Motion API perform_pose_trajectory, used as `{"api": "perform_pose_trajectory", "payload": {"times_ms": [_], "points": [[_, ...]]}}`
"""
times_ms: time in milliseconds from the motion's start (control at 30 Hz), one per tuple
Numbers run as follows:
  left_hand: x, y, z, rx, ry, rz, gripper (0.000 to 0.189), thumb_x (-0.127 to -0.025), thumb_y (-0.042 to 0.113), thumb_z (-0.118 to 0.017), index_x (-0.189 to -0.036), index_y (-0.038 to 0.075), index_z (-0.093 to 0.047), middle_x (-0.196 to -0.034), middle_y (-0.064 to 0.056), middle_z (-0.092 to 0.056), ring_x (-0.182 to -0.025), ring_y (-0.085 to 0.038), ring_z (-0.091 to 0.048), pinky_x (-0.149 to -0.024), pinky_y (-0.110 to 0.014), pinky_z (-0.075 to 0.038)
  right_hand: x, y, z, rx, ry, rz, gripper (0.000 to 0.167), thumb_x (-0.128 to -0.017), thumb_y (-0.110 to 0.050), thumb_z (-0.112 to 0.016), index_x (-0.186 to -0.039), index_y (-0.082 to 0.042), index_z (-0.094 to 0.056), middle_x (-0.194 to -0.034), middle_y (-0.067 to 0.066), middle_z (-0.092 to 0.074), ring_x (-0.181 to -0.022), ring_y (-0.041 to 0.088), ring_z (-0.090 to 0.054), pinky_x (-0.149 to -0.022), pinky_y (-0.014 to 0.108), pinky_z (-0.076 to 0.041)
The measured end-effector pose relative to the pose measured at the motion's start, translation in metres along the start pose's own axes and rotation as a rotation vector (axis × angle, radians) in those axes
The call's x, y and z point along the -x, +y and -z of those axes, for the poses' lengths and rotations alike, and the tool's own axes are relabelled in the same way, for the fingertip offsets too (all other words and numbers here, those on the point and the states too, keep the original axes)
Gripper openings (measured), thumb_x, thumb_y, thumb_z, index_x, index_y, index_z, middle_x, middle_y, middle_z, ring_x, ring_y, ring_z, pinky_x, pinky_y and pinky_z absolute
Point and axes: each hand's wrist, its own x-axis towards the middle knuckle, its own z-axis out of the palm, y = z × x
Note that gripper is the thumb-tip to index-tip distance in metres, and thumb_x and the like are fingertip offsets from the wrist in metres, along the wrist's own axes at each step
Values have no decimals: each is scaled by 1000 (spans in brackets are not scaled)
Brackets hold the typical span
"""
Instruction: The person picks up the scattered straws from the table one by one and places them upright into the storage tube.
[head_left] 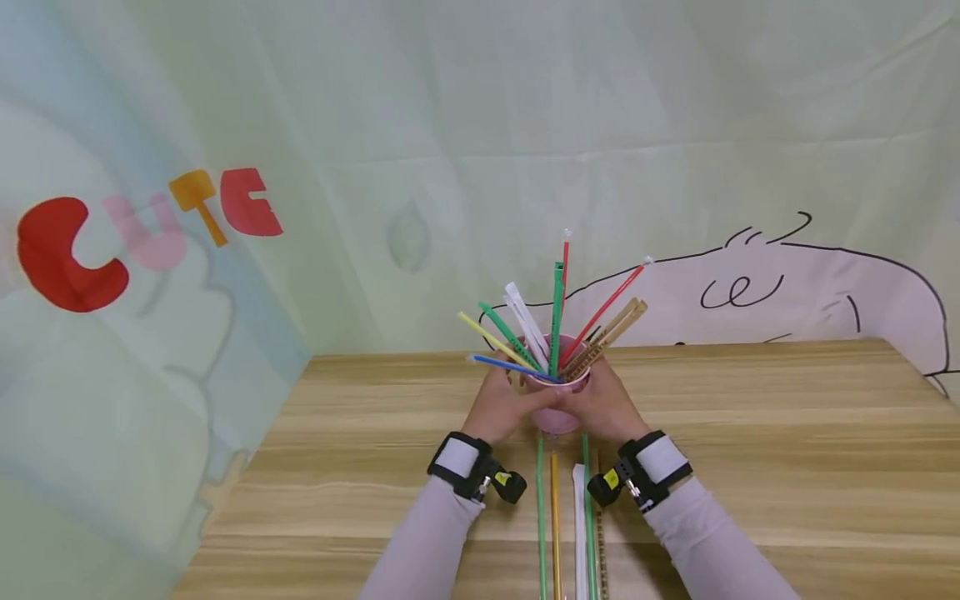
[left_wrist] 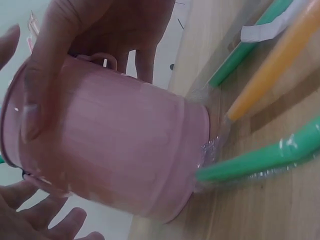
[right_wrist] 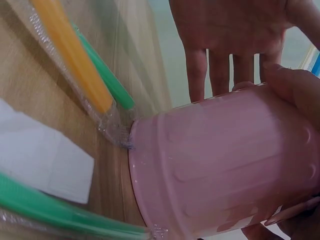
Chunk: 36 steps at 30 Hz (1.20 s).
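Your left hand and right hand, fingers and thumbs holding a pink bucket from opposite sides, assorted straws fanned inside, loose straws on the bench.

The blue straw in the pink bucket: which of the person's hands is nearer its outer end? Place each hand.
Left. In the head view, the left hand is below the outer end of the blue straw; the right hand is across the pink bucket, farther away.
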Motion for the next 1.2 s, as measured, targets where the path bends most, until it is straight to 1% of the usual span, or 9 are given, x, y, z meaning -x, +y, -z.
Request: {"api": "perform_pose_trajectory", "payload": {"times_ms": [100,267,433,633,767,933,1100,1167,1200], "points": [[-4,-2,-4,42,-25,-10,90,-80,39,-90,-155,34,-41,-160,6,-46,-153,-20,-36,-125,-56,-28,-1,1,0,1,8,0,64,-90,-15,-81,-148,-13,-52,-140,10,-66,-133,28,-59,-115,52,-43],[-8,-3,-10,103,-76,-62,82,-79,34,-91,-150,28,-49,-146,8,-59,-141,-12,-51,-121,-43,-39,-2,2,-2,45,18,-9,63,-90,-9,-80,-146,-12,-53,-140,10,-65,-135,27,-57,-117,51,-42],[-11,-3,-13,125,-79,-105,78,-79,28,-92,-147,25,-53,-141,8,-63,-136,-10,-55,-119,-39,-41,-2,3,-2,88,25,7,65,-87,-8,-81,-146,-10,-54,-141,13,-64,-136,30,-56,-118,53,-41],[-11,-4,-16,103,-35,-74,76,-78,34,-93,-144,26,-56,-138,10,-65,-135,-10,-56,-118,-42,-41,0,6,0,84,21,25,74,-82,-12,-86,-148,-11,-52,-141,12,-64,-135,29,-57,-116,50,-42],[-11,-6,-19,70,11,-56,77,-76,38,-93,-143,25,-57,-138,8,-66,-134,-10,-56,-117,-42,-42,0,9,2,47,7,32,80,-79,-7,-88,-150,-10,-50,-142,12,-63,-134,26,-58,-116,47,-42],[-12,-8,-23,49,48,-57,78,-75,36,-94,-144,23,-58,-137,6,-67,-131,-9,-58,-115,-41,-44,-1,9,3,55,21,69,78,-76,-5,-89,-146,-7,-55,-137,13,-67,-129,27,-61,-113,48,-45],[-11,-9,-23,14,62,-54,76,-74,40,-94,-142,34,-59,-135,15,-66,-131,-5,-58,-115,-38,-43,1,7,3,223,75,41,78,-74,-21,-91,-145,-13,-58,-140,13,-64,-139,38,-43,-118,58,-27],[-12,-10,-23,4,60,-59,75,-74,40,-94,-140,37,-59,-134,16,-66,-130,-5,-58,-114,-37,-44,2,5,4,266,81,18,80,-74,-24,-91,-145,-14,-58,-143,15,-62,-142,42,-35,-118,63,-19],[-12,-10,-22,6,59,-59,74,-74,40,-94,-140,37,-59,-133,17,-66,-129,-5,-59,-114,-37,-45,3,3,5,275,76,5,81,-74,-24,-91,-146,-14,-57,-144,17,-60,-143,44,-33,-118,66,-19]]}}
